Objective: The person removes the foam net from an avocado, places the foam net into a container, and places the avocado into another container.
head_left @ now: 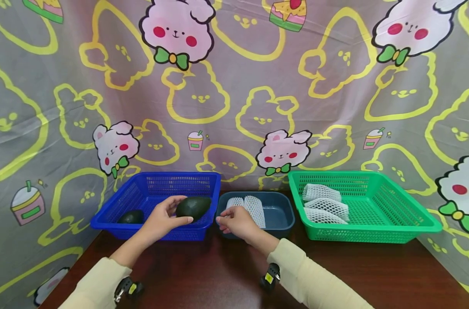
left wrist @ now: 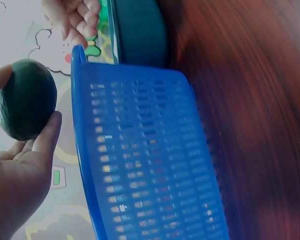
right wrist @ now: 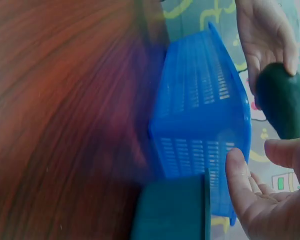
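My left hand (head_left: 162,218) grips a dark green avocado (head_left: 194,208) by its blunt end, thumb on one side and fingers on the other. It is held over the right part of the blue basket (head_left: 157,234), its narrow end pointing right. Another avocado (head_left: 131,216) lies in that basket at the left. My right hand (head_left: 238,221) hovers over the near left part of the dark blue-grey bin (head_left: 278,212), fingers loosely bent and holding nothing. In the right wrist view its thumb and fingers (right wrist: 240,185) stand apart, close to the avocado. White foam net sleeves (head_left: 255,210) lie in the bin, partly behind this hand.
At the right stands a green basket (head_left: 373,234) with several white net-wrapped pieces (head_left: 325,208) along its left side. All three containers stand on a dark red-brown wooden table (head_left: 203,274), against a patterned cloth (head_left: 234,98) hanging behind.
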### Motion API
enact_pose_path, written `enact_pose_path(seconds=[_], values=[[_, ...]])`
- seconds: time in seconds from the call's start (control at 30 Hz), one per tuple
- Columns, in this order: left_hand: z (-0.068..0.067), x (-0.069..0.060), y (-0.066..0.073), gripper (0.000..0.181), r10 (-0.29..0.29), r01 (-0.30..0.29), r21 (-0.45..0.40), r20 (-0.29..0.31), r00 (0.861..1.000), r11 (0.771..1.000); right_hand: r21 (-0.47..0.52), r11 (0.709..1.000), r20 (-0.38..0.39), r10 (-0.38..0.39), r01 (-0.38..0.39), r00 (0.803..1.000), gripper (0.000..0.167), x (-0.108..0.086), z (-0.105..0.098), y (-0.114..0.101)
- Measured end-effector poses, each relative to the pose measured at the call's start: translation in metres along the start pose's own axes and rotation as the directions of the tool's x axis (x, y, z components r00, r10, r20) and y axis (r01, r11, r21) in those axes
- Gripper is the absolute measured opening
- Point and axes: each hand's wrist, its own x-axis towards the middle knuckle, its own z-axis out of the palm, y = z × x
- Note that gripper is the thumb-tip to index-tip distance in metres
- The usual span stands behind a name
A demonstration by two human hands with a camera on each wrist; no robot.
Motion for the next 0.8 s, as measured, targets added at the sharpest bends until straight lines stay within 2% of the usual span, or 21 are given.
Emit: enact_pose_path(seconds=[0.2, 0.37, 0.6, 0.8], values=[[-0.011, 0.005, -0.011, 0.067, 0.003, 0.003, 0.081, -0.068, 0.998, 0.997, 0.076, 0.997, -0.010, 0.019, -0.018, 1.000, 0.024, 0.001, 0.014, -0.001], [-0.023, 0.008, -0.019, 0.070, -0.007, 0.030, 0.182, -0.128, 0.992, 0.983, 0.139, 0.990, -0.027, 0.028, -0.024, 0.999, 0.024, 0.003, 0.022, 0.000], [-0.042, 0.014, -0.033, 0.076, -0.020, 0.071, 0.293, -0.174, 0.985, 0.954, 0.185, 0.981, -0.034, 0.072, -0.065, 0.997, 0.025, 0.005, 0.028, 0.000], [-0.057, 0.020, -0.046, 0.076, -0.033, 0.111, 0.387, -0.204, 0.978, 0.915, 0.217, 0.972, -0.035, 0.106, -0.096, 0.994, 0.023, 0.008, 0.033, 0.000]])
